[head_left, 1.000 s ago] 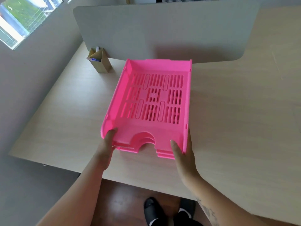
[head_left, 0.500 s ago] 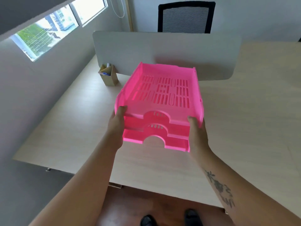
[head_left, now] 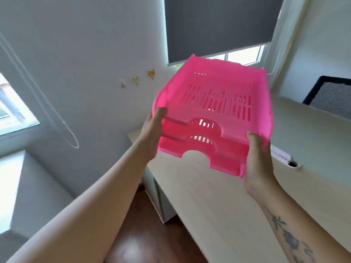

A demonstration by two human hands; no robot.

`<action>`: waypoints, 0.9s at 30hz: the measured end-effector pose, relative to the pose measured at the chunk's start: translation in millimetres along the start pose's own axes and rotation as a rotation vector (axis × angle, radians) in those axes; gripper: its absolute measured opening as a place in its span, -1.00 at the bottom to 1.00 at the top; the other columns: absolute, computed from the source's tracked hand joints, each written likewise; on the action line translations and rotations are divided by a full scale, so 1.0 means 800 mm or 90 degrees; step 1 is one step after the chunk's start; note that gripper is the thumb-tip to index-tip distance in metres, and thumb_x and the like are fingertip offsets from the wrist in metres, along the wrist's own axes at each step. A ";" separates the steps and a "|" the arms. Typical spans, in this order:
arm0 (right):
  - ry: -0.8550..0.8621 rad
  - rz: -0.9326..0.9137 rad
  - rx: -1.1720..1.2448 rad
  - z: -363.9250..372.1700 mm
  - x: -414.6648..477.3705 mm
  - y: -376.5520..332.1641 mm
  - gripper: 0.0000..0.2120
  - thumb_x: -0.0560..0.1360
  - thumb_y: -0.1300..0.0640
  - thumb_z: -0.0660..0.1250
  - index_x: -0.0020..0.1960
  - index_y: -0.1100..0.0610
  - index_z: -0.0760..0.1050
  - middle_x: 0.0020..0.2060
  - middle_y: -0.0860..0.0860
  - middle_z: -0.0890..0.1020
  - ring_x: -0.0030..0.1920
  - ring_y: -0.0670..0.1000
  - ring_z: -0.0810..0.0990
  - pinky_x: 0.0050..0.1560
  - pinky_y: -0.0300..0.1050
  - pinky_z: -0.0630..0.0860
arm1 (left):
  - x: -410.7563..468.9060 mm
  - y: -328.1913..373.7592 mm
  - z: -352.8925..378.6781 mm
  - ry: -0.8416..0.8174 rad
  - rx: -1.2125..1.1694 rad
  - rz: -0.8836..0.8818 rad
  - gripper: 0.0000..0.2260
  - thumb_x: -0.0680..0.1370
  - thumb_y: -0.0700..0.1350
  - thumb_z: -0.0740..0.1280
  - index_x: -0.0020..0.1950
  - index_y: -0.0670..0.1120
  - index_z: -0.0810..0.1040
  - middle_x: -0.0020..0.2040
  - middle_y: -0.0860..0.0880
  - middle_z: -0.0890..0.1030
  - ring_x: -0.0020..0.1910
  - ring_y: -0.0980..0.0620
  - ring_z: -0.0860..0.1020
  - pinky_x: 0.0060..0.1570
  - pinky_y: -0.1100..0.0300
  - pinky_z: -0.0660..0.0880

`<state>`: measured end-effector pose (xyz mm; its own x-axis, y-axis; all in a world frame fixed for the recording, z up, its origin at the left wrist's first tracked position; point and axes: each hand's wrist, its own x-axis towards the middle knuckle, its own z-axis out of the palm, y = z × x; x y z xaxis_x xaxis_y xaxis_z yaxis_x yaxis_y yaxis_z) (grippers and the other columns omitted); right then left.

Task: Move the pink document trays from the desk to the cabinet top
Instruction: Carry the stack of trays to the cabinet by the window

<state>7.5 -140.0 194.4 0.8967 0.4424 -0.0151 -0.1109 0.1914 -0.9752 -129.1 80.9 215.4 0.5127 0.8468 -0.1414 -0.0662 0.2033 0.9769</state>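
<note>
A stack of pink document trays (head_left: pixel 214 103) hangs in the air above the light wooden desk (head_left: pixel 218 202), tilted slightly with the notched front edges toward me. My left hand (head_left: pixel 152 137) grips the stack's front left corner, thumb on the top rim. My right hand (head_left: pixel 256 164) clamps the front right corner, fingers under the lowest tray. The slotted tray floors show through one another. No cabinet is in view.
A white wall with small stickers (head_left: pixel 136 78) stands to the left. A window with a dark roller blind (head_left: pixel 218 25) is behind the trays. A black mesh chair (head_left: pixel 330 97) sits far right. A cable hole (head_left: pixel 293 164) is in the desk. Brown floor (head_left: pixel 148 234) lies below.
The trays went from resting on the desk to being lifted clear of it. My view has swung left, away from the desk divider and toward the wall and window.
</note>
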 end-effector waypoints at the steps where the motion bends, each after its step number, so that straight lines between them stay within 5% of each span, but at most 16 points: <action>1: -0.046 -0.001 0.001 0.025 -0.007 -0.003 -0.52 0.38 -0.17 0.24 0.30 -0.23 0.43 0.06 -0.06 0.66 0.08 0.05 0.67 0.03 0.11 0.61 | -0.011 0.011 -0.031 0.036 -0.009 0.017 -0.53 0.32 0.26 0.39 0.17 0.09 0.59 0.06 -0.19 0.73 0.03 -0.27 0.70 0.13 -0.34 0.55; 9: -0.398 0.031 0.030 0.255 -0.139 0.023 -0.53 0.40 -0.19 0.24 0.32 -0.25 0.41 0.13 0.00 0.65 0.10 0.13 0.67 0.04 0.33 0.61 | -0.175 0.066 -0.313 0.294 -0.035 0.154 -0.56 0.53 0.16 0.28 0.33 -0.03 0.56 0.17 -0.25 0.68 0.08 -0.30 0.67 0.03 -0.36 0.59; 14: -0.562 0.031 0.044 0.394 -0.269 0.063 -0.55 0.42 -0.23 0.28 0.32 -0.28 0.40 0.17 0.01 0.65 0.14 0.14 0.66 0.12 0.29 0.58 | -0.286 0.074 -0.485 0.378 -0.034 0.196 -0.54 0.57 0.12 0.20 0.39 -0.05 0.52 0.27 -0.26 0.62 0.20 -0.31 0.62 0.19 -0.34 0.52; 20: -0.691 0.024 0.015 0.536 -0.394 0.130 -0.49 0.48 -0.29 0.25 0.41 -0.32 0.29 0.28 0.01 0.58 0.27 0.17 0.58 0.19 0.38 0.49 | -0.350 0.057 -0.659 0.489 -0.019 0.185 -0.57 0.58 0.07 0.13 0.36 -0.06 0.53 0.23 -0.30 0.63 0.15 -0.32 0.64 0.13 -0.42 0.51; 27: -0.685 0.103 -0.048 0.663 -0.492 0.204 -0.28 0.35 -0.43 0.31 0.46 -0.29 0.26 0.35 -0.03 0.53 0.32 0.11 0.53 0.26 0.32 0.47 | -0.346 0.038 -0.822 0.542 -0.001 0.110 -0.55 0.55 0.15 0.14 0.34 -0.01 0.55 0.18 -0.27 0.66 0.10 -0.31 0.66 0.04 -0.44 0.55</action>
<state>-590.8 182.0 158.3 0.0247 0.9995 0.0216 -0.1343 0.0248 -0.9906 -835.9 176.0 178.5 -0.3192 0.9456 -0.0634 -0.0858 0.0378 0.9956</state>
